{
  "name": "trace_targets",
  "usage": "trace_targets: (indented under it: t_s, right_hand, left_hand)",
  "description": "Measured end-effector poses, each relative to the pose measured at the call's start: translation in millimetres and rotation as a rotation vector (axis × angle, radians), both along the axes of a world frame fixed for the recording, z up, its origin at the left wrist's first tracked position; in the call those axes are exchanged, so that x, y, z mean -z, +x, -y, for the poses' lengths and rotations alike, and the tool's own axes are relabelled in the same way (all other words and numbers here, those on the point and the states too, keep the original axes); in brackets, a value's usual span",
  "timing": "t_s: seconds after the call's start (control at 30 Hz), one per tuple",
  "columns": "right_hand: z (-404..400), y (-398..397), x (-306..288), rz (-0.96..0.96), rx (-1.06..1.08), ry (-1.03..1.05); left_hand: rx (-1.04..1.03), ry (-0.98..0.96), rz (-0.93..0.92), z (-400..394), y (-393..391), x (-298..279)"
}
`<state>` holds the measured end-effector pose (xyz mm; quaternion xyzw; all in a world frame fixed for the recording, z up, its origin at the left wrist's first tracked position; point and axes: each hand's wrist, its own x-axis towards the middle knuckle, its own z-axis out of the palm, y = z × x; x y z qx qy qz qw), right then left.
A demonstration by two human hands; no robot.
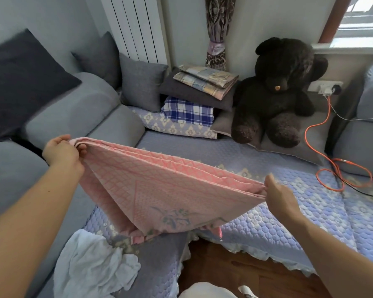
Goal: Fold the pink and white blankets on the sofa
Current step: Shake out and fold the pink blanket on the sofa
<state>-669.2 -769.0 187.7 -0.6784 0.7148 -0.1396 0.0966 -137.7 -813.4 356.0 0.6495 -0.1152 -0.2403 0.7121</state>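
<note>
I hold the pink blanket (159, 190) stretched in the air above the sofa corner, folded into several layers, its lower point hanging down with a blue-grey flower print. My left hand (63, 152) grips its left top corner. My right hand (278, 193) pinches the right top corner. The white blanket (93, 263) lies crumpled on the sofa seat at the lower left, below the pink one.
The corner sofa (267, 211) has a quilted lilac cover. At the back are grey cushions (141, 84), a stack of folded cloths (200, 91) and a big black teddy bear (282, 91). An orange cable (340, 175) coils on the right seat. Wooden floor (235, 272) shows below.
</note>
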Motion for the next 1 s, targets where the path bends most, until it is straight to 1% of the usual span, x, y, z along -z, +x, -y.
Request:
trace_targets:
  t_s: [0.07, 0.2, 0.3, 0.37, 0.43, 0.47, 0.57, 0.7, 0.87, 1.0]
  right_hand:
    - [-1, -4, 5, -0.132, -0.1, -0.024]
    - [1, -8, 7, -0.189, -0.205, 0.043]
    - [5, -9, 16, -0.307, -0.293, 0.132]
    - [6, -9, 22, -0.343, -0.283, 0.221]
    - [6, -6, 25, -0.338, -0.193, 0.282]
    - [5, -3, 24, -0.311, -0.111, 0.309]
    - [4, 3, 25, -0.119, 0.175, 0.352]
    - [7, 11, 33, 0.137, 0.429, 0.412]
    - [-5, 38, 56, 0.288, 0.609, 0.443]
    - [-6, 56, 65, 0.371, 0.656, 0.478]
  left_hand:
    - [0.003, -0.002, 0.001, -2, 1, -1]
    - [0.005, 0.012, 0.01, -3, -1, -1]
    - [0.001, 0.021, 0.009, 0, -2, 0]
    - [0.007, 0.028, 0.011, 1, -4, 0]
    - [0.014, 0.032, 0.016, 1, -7, 0]
    - [0.014, 0.033, 0.018, 1, -9, -1]
    - [0.04, 0.024, 0.031, 0, -16, -2]
    - [0.1, -0.034, 0.068, 0, -31, -7]
    - [0.153, -0.115, 0.076, -4, -34, -25]
    - [0.125, -0.123, 0.066, -8, -34, -31]
